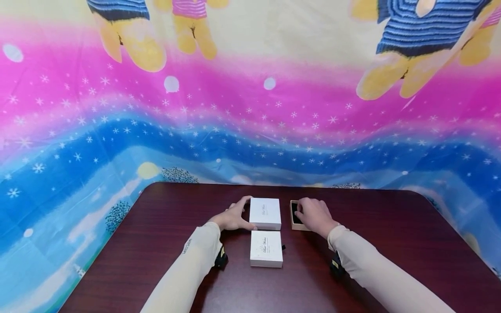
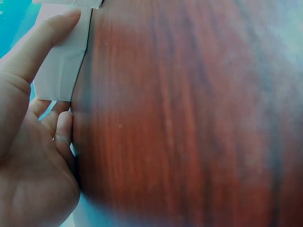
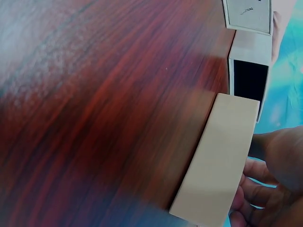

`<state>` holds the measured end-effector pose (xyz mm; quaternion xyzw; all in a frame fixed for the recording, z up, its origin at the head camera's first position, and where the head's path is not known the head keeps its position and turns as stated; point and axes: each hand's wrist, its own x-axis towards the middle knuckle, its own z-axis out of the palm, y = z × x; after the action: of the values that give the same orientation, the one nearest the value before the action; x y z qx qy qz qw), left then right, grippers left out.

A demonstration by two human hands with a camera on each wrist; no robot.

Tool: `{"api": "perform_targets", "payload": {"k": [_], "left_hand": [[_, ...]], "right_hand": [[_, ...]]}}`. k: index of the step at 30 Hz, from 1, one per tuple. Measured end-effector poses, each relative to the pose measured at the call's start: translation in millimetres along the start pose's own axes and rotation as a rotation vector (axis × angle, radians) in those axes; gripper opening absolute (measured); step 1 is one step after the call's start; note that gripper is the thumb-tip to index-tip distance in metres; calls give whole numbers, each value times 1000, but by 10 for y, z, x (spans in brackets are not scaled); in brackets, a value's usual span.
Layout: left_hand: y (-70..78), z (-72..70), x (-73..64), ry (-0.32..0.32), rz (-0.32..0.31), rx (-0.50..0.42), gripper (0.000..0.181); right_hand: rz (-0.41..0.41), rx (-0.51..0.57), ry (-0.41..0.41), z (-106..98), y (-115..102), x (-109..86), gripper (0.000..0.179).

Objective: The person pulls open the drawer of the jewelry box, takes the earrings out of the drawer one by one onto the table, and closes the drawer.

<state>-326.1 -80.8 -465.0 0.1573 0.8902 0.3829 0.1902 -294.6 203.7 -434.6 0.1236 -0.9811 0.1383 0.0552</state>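
Observation:
In the head view my left hand (image 1: 233, 216) holds a white box sleeve (image 1: 265, 212) by its left side, thumb at the near edge and fingers toward the far one. The left wrist view shows the thumb (image 2: 57, 28) along its white wall (image 2: 64, 66). The sleeve's right end gapes dark (image 3: 250, 79). To its right stands a cream box tray (image 1: 299, 226) with a black inside. My right hand (image 1: 316, 216) grips this tray at its right side, the thumb reaching over the inside; several curled fingers (image 3: 255, 191) show beside it in the right wrist view.
A second white box (image 1: 266, 248) with printed lettering lies just nearer than the sleeve, a small black tab (image 1: 283, 247) at its right side. All stand on a dark red-brown wooden table (image 1: 156, 252). A patterned cloth (image 1: 235, 108) hangs behind the table's far edge.

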Motion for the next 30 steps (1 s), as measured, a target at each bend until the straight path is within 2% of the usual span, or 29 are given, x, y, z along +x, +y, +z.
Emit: {"api": "perform_targets", "payload": {"k": [30], "left_hand": [[27, 0, -28, 1, -3, -19, 108]], "right_hand": [[-3, 4, 5, 10, 25, 24, 18]]}}
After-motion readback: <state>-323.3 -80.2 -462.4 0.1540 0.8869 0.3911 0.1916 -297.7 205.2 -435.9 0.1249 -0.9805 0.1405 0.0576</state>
